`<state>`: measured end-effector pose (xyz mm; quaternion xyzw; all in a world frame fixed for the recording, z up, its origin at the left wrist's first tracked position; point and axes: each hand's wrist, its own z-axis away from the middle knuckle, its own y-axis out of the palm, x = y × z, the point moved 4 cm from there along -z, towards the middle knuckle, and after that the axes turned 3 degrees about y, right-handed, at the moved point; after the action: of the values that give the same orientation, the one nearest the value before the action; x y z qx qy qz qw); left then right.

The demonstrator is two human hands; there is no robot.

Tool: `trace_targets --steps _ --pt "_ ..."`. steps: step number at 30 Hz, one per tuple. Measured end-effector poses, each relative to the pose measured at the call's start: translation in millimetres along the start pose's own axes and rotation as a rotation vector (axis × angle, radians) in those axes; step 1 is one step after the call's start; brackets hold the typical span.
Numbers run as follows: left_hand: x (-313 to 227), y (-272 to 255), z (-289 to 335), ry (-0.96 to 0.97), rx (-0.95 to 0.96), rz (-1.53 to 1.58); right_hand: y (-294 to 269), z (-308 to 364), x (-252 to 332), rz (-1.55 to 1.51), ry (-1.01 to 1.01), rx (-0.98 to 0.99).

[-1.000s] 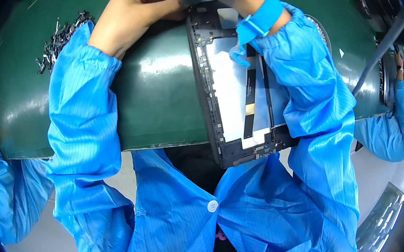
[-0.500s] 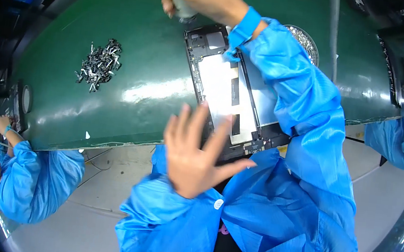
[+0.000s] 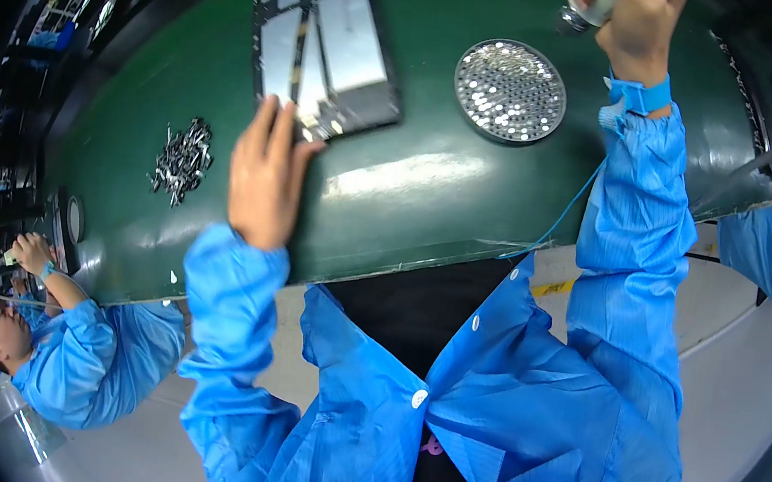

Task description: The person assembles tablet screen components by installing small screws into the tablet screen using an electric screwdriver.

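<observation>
My left hand (image 3: 265,170) reaches over the green table, its fingers stretched out and touching the near edge of an opened tablet (image 3: 360,48). The tablet lies flat with silver panels and dark strips exposed inside a black frame, slightly blurred. At the far right, my right hand (image 3: 641,27) is closed around a pale-bodied electric screwdriver (image 3: 604,1) with a dark metal collar. Part of that tool is cut off by the top of the picture. A blue wrist strap (image 3: 645,97) circles my right wrist, its thin cord running down toward the table edge.
A round dish (image 3: 503,132) full of small shiny pieces stands between the tablet and my right hand. Left of my left hand lies a pile of small black and silver parts (image 3: 182,161). Co-workers in blue sit at the left (image 3: 87,359) and right (image 3: 766,251).
The tablet has moved from near the table's front edge to farther back and left, with my left hand now at it. My right hand has swung rightward with the electric screwdriver.
</observation>
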<state>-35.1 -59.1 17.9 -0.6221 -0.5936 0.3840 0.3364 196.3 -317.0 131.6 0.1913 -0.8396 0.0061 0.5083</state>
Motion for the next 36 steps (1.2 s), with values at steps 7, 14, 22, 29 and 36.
trace_targets --steps 7,14,22,29,36 --pt "139 69 -114 0.13 -0.155 -0.047 -40 0 -16 -0.171 0.06 -0.143" --pt "230 117 -188 0.036 -0.14 -0.011 7 16 -24 0.003 0.149 0.174" --pt "90 38 -125 0.099 -0.229 0.194 24 20 -60 -0.042 0.153 0.227" --pt "27 20 -66 0.222 -0.128 0.261 30 28 -52 0.034 0.229 0.23" --pt "36 28 -64 0.147 -0.159 0.296 30 30 -59 0.042 0.241 0.244"
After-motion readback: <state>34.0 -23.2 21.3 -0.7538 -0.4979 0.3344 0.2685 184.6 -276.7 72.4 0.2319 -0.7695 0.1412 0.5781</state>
